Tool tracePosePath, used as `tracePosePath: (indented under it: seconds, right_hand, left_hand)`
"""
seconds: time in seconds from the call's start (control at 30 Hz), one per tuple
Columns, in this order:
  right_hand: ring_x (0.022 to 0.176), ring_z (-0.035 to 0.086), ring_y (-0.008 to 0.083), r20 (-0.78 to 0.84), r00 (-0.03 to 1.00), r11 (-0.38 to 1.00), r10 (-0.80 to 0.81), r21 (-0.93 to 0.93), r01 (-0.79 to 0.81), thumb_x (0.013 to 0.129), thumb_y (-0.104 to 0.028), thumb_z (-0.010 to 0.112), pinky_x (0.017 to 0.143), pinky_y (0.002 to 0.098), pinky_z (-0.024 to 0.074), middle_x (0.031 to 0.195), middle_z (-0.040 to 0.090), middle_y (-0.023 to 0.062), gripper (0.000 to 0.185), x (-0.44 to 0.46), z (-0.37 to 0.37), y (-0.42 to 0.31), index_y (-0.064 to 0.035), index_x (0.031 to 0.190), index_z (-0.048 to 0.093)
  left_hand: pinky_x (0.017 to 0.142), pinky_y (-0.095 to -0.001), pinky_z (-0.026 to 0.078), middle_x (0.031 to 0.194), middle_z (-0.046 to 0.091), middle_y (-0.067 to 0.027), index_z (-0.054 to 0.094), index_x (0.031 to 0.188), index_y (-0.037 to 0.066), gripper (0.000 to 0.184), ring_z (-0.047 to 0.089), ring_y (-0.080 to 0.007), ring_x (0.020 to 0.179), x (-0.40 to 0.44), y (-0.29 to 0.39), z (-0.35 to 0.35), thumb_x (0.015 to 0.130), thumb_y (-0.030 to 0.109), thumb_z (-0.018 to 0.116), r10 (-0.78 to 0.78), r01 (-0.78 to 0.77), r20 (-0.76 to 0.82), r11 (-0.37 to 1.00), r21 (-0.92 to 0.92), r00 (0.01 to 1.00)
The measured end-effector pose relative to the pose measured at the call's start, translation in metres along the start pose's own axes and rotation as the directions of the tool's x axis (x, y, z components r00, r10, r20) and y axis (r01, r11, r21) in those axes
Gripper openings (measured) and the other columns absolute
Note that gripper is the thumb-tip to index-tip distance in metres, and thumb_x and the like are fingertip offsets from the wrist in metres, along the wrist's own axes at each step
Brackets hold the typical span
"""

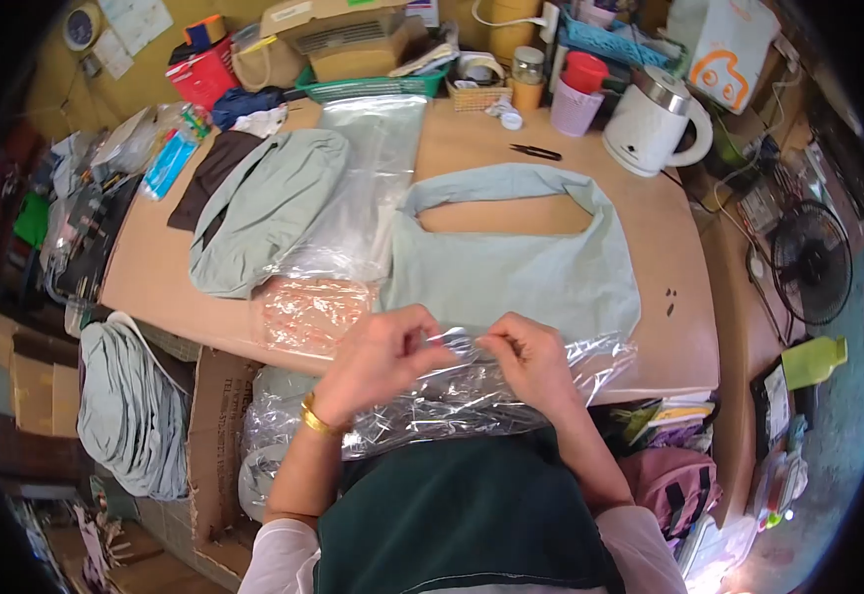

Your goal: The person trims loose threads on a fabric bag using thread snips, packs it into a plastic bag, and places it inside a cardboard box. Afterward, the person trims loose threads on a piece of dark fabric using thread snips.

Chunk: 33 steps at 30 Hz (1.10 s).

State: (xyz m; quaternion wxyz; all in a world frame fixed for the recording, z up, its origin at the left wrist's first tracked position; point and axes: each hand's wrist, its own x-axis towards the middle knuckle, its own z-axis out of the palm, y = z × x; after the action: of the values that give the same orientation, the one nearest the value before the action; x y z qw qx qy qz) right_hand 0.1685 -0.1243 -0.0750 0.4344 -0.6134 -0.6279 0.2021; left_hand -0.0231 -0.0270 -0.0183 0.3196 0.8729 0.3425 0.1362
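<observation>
In the head view, the right hand (pixel 531 361) had its thumb and forefinger pressed narrowly together on the clear plastic film (pixel 432 421). The left hand (pixel 392 342) held its fingers bent and close to the same film, but I cannot tell whether they gripped it. The film lay crumpled along the near table (pixel 650 188) edge, in front of the dark apron (pixel 472 515). The pale bag (pixel 511 277) lay flat just beyond the hands, its strap pointing away.

In my judgement, the thin film could tear if it was pulled unevenly. It could also slip down, because much of it was beyond the table edge, or catch on the gold bracelet (pixel 319 416) at the left wrist.
</observation>
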Motion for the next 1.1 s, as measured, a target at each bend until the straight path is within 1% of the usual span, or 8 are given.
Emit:
tracePosePath:
  seconds: [0.07,0.2,0.4,0.47,0.77,0.9,0.97,1.1]
  right_hand:
    - [0.057,0.055,0.0186,-0.07,0.997,0.997,0.035,0.07,-0.031,0.087,-0.006,0.066,0.053,0.0316,0.0434,0.065,0.059,0.0098,0.007,0.004,0.007,0.0,-0.0006,0.087,0.061]
    - [0.059,0.058,0.0303,-0.092,0.995,0.999,0.046,-0.021,-0.048,0.088,-0.017,0.066,0.053,0.0381,0.0454,0.067,0.058,0.0126,0.018,0.009,0.024,-0.011,-0.0049,0.078,0.057]
    - [0.051,0.053,0.0285,-0.108,0.908,0.894,-0.406,-0.253,0.37,0.085,-0.013,0.068,0.048,0.0385,0.0417,0.058,0.05,0.0108,0.027,0.018,0.051,-0.031,-0.0058,0.066,0.051]
    - [0.049,0.05,0.0295,-0.099,0.835,0.827,-0.542,-0.24,0.508,0.083,-0.01,0.069,0.047,0.0386,0.0398,0.057,0.047,0.012,0.028,0.023,0.05,-0.03,-0.0047,0.063,0.049]
    - [0.045,0.05,0.0264,-0.175,0.797,0.815,-0.578,-0.184,0.55,0.084,-0.008,0.068,0.044,0.0371,0.0386,0.053,0.044,0.0125,0.032,0.032,0.056,-0.018,-0.0049,0.06,0.047]
    - [0.049,0.045,0.0105,-0.055,0.997,0.952,0.058,0.304,-0.038,0.089,-0.012,0.067,0.046,0.0289,0.0367,0.055,0.047,0.0033,0.032,0.038,0.035,0.009,-0.0038,0.063,0.049]
    - [0.051,0.043,0.0055,0.042,0.983,0.785,0.178,0.597,-0.168,0.091,-0.014,0.066,0.048,0.0259,0.0353,0.056,0.047,-0.0008,0.033,0.035,0.033,0.011,-0.0037,0.064,0.05]
    - [0.057,0.042,0.0023,-0.016,0.972,0.838,0.233,0.51,-0.193,0.093,-0.013,0.064,0.05,0.0214,0.0334,0.062,0.05,-0.0034,0.023,0.025,0.033,0.003,-0.0025,0.073,0.057]
  left_hand:
    - [0.057,-0.0268,0.042,0.072,0.06,0.0002,0.061,0.086,0.003,0.017,0.049,-0.0071,0.063,-0.003,-0.036,0.002,0.086,0.015,0.072,-0.088,0.076,-0.001,0.87,-0.486,0.996]
    - [0.06,-0.0205,0.04,0.081,0.06,0.0018,0.06,0.092,0.003,0.018,0.05,-0.0044,0.071,0.001,-0.049,0.03,0.096,0.02,0.061,-0.14,-0.01,-0.106,0.558,-0.83,0.985]
    - [0.05,-0.0211,0.03,0.066,0.047,0.0074,0.052,0.074,0.015,0.038,0.04,-0.0019,0.059,0.015,-0.042,0.084,0.101,0.041,0.049,-0.257,0.028,-0.083,0.403,-0.915,0.963]
    - [0.048,-0.0215,0.029,0.064,0.047,0.0076,0.053,0.073,0.015,0.039,0.039,-0.0028,0.055,0.012,-0.027,0.092,0.1,0.042,0.05,-0.33,0.157,0.151,-0.006,-0.988,0.932]
    - [0.047,-0.0207,0.033,0.065,0.051,0.0038,0.056,0.08,0.013,0.037,0.043,-0.0041,0.053,0.016,-0.022,0.097,0.101,0.041,0.047,-0.445,0.115,0.178,-0.165,-0.98,0.878]
    - [0.049,-0.0189,0.034,0.066,0.052,0.0045,0.057,0.082,0.013,0.03,0.044,-0.0026,0.055,0.001,-0.029,0.063,0.1,0.036,0.053,-0.273,0.026,0.075,-0.179,-0.983,0.959]
    - [0.049,-0.0183,0.035,0.068,0.055,0.0048,0.055,0.081,0.012,0.024,0.044,-0.0021,0.054,0.005,-0.031,0.054,0.096,0.03,0.061,-0.332,-0.024,-0.137,0.322,-0.947,0.933]
    - [0.05,-0.0178,0.035,0.071,0.058,0.0036,0.054,0.082,0.011,0.021,0.044,-0.0022,0.055,0.006,-0.045,0.066,0.094,0.026,0.065,-0.374,-0.032,-0.15,0.303,-0.952,0.915]
